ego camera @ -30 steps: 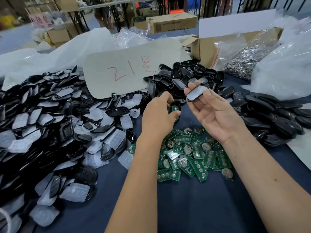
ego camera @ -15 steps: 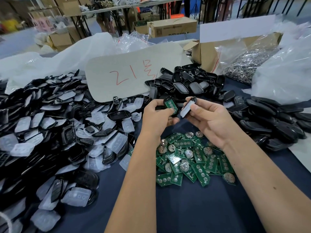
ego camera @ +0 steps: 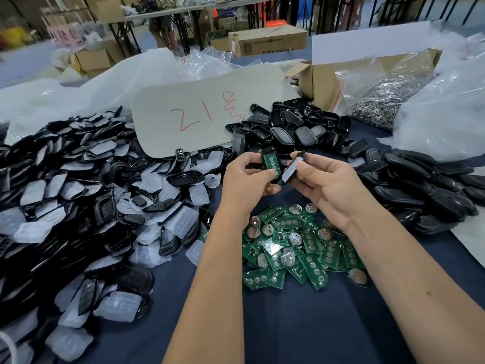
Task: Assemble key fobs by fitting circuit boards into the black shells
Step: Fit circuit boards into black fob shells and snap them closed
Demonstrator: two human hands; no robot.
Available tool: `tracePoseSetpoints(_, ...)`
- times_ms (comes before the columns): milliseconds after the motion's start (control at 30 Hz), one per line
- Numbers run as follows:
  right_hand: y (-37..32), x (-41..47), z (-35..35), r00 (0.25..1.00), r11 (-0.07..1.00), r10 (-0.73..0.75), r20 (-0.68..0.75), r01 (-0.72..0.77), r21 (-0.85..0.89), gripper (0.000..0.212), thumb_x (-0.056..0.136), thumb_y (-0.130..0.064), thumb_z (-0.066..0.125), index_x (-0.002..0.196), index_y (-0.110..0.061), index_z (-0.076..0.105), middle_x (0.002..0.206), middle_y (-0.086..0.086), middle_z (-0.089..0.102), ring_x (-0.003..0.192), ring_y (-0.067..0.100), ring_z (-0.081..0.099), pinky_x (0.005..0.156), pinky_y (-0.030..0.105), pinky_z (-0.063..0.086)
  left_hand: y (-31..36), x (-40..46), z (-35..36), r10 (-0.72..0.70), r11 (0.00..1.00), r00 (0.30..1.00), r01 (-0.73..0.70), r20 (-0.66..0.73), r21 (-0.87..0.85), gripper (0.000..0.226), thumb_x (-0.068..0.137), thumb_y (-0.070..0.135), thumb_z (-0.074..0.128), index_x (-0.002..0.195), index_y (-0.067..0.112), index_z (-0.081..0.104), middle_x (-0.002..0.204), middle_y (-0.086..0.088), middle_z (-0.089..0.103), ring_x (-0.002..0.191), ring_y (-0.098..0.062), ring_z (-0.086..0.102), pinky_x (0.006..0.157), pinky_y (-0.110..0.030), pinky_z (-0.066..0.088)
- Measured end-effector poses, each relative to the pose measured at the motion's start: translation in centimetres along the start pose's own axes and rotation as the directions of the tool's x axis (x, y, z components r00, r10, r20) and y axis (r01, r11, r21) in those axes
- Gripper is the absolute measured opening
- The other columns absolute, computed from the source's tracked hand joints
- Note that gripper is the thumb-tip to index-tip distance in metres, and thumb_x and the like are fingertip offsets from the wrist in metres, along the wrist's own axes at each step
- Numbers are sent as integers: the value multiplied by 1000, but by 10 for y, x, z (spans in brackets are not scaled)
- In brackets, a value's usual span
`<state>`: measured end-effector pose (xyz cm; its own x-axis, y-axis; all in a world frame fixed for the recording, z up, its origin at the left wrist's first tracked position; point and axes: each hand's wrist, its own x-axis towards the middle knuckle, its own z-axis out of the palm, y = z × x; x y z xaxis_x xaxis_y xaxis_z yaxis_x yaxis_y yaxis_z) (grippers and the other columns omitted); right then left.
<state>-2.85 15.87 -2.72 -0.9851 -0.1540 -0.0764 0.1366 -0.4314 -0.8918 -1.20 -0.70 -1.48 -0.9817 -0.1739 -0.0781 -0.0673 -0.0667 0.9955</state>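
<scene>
Because the two halves must meet squarely, the left hand (ego camera: 246,177) pinches a shell with a green board (ego camera: 271,164) face-up, while the right hand (ego camera: 325,185) grips a cover (ego camera: 292,168) at its three o'clock; spare boards (ego camera: 296,243) lie at six.

Left hand (ego camera: 245,177) and right hand (ego camera: 326,185) raised, fingers curled, gripping

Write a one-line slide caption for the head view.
Left hand holds a black shell with green board seated; right hand brings the second shell half above loose circuit boards.
</scene>
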Motion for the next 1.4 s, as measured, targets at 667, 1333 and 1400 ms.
tracePoseSetpoints(667,3,-2,-2,963,891,-229,-141,149,-430,42,66,-44,96,88,-12,80,86,12,80,86,35,78,84,54,64,-5,-3,0,369,800,899,-436,235,412,17,88,4,77,95,19,81,74,-4,74,65,-15,74,69,-35,63)
tracePoseSetpoints(1333,-3,3,-21,950,889,-256,180,305,-341,18,92,-1,73,107,-11,76,95,11,76,73,19,68,67,23,55,-7,1,-8,203,959,965,-231,169,166,13,84,6,84,95,14,81,81,-5,73,76,-16,65,76,-33,55)
tracePoseSetpoints(1400,-4,3,-22,950,914,-258,176,299,-275,19,88,-7,75,106,-12,76,95,12,74,75,20,68,68,23,55,-7,1,-7,187,974,972,-202,142,100,15,83,5,84,95,14,81,82,-8,75,79,-18,67,80,-35,57)
